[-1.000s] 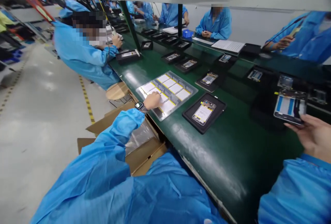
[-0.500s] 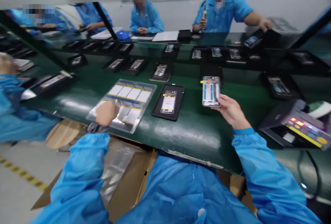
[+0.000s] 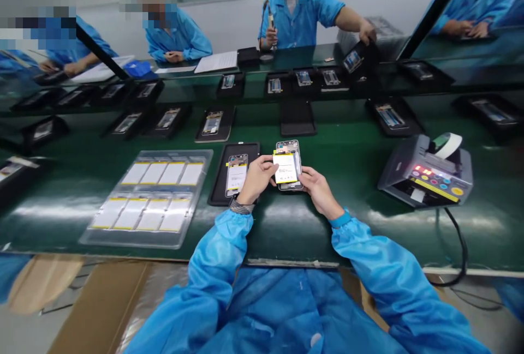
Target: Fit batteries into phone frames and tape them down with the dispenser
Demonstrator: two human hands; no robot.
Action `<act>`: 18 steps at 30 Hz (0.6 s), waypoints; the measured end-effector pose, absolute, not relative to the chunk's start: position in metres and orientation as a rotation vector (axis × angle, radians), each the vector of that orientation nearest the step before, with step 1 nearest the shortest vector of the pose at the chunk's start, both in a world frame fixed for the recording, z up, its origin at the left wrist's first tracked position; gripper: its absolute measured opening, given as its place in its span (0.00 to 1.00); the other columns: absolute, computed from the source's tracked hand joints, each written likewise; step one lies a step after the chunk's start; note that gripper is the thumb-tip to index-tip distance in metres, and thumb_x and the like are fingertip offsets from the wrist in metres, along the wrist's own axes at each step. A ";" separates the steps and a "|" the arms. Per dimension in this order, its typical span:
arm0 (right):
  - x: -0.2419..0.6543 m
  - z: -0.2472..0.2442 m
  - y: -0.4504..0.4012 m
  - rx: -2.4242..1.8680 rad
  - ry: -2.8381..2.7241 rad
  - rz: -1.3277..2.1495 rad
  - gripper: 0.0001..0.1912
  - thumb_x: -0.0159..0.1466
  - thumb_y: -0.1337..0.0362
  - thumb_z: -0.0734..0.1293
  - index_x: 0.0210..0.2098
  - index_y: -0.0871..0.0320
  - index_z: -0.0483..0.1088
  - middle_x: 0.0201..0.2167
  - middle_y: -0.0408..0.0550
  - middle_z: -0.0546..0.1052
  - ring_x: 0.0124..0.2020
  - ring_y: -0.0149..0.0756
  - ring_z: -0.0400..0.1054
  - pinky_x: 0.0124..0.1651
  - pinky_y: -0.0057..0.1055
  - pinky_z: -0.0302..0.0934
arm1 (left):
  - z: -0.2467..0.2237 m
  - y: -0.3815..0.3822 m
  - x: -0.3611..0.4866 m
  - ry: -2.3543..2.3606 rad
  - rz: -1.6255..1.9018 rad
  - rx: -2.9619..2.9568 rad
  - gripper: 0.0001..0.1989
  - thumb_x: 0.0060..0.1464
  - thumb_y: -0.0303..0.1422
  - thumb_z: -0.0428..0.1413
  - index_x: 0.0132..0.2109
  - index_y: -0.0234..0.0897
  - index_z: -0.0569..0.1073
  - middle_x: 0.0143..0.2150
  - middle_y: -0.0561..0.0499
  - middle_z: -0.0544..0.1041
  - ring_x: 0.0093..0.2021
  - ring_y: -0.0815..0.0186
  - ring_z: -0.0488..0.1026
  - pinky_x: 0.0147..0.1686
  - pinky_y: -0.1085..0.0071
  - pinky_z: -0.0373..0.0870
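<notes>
My left hand pinches a white phone battery with yellow edges. The battery overlaps the front of an opened phone frame, slightly offset from it to the left. Around the lower right side of that frame close the fingers of my right hand. Just left of my hands, a black tray holds another phone frame with a battery in it, partly hidden by my left hand. A clear plastic tray farther left carries two rows of batteries.
A grey tape dispenser with lit buttons stands at the right, its cable running off the table edge. Beyond my hands lies a bare black tray. Several black trays with phone frames line the green bench. Co-workers sit opposite.
My left hand has come from the clear tray to the right with a battery, now over the phone frame. The view has turned right; my right hand still holds the frame.
</notes>
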State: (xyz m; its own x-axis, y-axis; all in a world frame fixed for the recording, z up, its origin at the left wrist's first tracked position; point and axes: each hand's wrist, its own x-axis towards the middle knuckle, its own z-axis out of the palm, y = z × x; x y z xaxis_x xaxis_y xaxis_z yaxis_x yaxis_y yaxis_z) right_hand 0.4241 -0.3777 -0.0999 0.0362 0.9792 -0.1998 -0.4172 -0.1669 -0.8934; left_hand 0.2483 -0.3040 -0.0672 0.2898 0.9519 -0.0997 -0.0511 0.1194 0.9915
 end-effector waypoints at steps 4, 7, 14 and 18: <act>0.424 -0.106 -0.375 -1.022 -0.730 1.432 0.28 0.54 0.50 0.79 0.49 0.55 0.72 0.40 0.49 0.84 0.38 0.43 0.79 0.43 0.37 0.71 | -0.072 -0.301 0.253 1.058 0.897 1.265 0.21 0.49 0.40 0.67 0.45 0.34 0.71 0.29 0.50 0.80 0.25 0.66 0.74 0.20 0.73 0.70; 0.422 -0.107 -0.376 -0.997 -0.728 1.447 0.28 0.55 0.50 0.79 0.49 0.54 0.72 0.40 0.49 0.84 0.39 0.44 0.79 0.45 0.39 0.71 | -0.073 -0.301 0.252 1.194 0.971 1.450 0.13 0.51 0.36 0.65 0.41 0.35 0.74 0.33 0.49 0.80 0.29 0.67 0.74 0.25 0.73 0.71; 0.423 -0.098 -0.381 -0.950 -0.794 1.464 0.26 0.58 0.51 0.78 0.51 0.53 0.70 0.44 0.48 0.83 0.44 0.44 0.79 0.49 0.39 0.71 | -0.083 -0.297 0.244 1.118 0.943 1.264 0.24 0.45 0.40 0.70 0.47 0.34 0.75 0.37 0.48 0.80 0.31 0.66 0.75 0.28 0.72 0.71; 0.427 -0.099 -0.376 -1.069 -0.832 1.370 0.26 0.59 0.48 0.77 0.49 0.54 0.69 0.36 0.46 0.83 0.35 0.41 0.78 0.40 0.35 0.72 | -0.086 -0.301 0.245 0.911 0.782 1.151 0.24 0.48 0.45 0.69 0.44 0.32 0.76 0.36 0.45 0.83 0.32 0.63 0.79 0.32 0.70 0.75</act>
